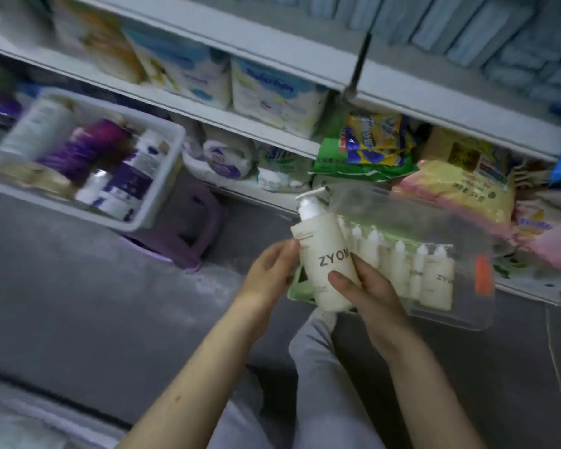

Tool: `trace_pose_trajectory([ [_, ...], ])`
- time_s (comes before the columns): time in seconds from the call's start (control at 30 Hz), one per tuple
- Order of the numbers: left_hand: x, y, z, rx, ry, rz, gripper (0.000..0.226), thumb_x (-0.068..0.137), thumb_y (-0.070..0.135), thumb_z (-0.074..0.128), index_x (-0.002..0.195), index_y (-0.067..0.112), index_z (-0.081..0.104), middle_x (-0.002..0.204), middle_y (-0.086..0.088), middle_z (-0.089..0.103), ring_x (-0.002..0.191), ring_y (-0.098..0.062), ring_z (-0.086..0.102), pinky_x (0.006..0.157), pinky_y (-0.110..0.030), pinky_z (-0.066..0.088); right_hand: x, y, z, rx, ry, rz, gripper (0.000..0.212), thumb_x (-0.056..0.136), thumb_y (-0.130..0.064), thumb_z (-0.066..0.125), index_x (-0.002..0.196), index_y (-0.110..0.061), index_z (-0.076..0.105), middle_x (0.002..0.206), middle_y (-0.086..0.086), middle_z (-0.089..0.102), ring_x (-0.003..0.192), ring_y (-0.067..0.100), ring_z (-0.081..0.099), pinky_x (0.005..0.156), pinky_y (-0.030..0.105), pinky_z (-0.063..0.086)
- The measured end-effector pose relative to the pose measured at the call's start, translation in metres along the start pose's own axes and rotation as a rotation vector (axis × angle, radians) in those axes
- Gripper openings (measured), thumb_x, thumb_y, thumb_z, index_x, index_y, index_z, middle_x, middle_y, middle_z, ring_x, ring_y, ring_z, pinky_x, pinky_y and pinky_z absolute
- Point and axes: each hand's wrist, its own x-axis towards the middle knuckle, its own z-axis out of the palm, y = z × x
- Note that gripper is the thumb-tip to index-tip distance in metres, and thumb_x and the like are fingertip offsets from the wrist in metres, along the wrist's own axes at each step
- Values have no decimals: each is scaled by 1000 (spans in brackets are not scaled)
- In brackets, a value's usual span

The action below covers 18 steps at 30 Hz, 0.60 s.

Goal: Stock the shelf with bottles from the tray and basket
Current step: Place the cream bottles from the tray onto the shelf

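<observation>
I hold a cream pump bottle (324,254) marked ZYOM upright between both hands. My left hand (269,273) touches its left side and my right hand (366,296) grips its lower right. Behind it a clear bin (460,319) on the bottom shelf holds a row of several matching cream bottles (434,280). A green basket (297,288) shows just under the held bottle. At the left a white tray (162,186) holds purple and white bottles (123,176).
The white tray rests on a purple stool (188,234) on the grey floor. Shelves (272,131) above carry packs of tissue and bagged goods. Pink and yellow packs (460,196) lie to the right of the clear bin. My grey-trousered knee (314,345) is below the hands.
</observation>
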Motion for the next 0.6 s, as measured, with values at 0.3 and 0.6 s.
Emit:
trace_pose_trajectory([
  [0.3, -169, 89, -168, -128, 237, 303, 47, 77, 42, 70, 112, 12, 62, 105, -9, 73, 88, -19, 71, 63, -26, 54, -78, -82, 201, -91, -445, -176, 67, 67, -50, 82, 123, -20, 60, 111, -2, 73, 104, 13, 68, 81, 23, 53],
  [0.6, -235, 174, -266, -182, 348, 583, 22, 91, 25, 60, 108, 11, 65, 93, 1, 76, 86, -13, 72, 66, -23, 57, -81, -170, 317, -248, -731, -308, 54, 77, -35, 73, 126, -19, 57, 115, 4, 71, 110, 23, 66, 94, 41, 53],
])
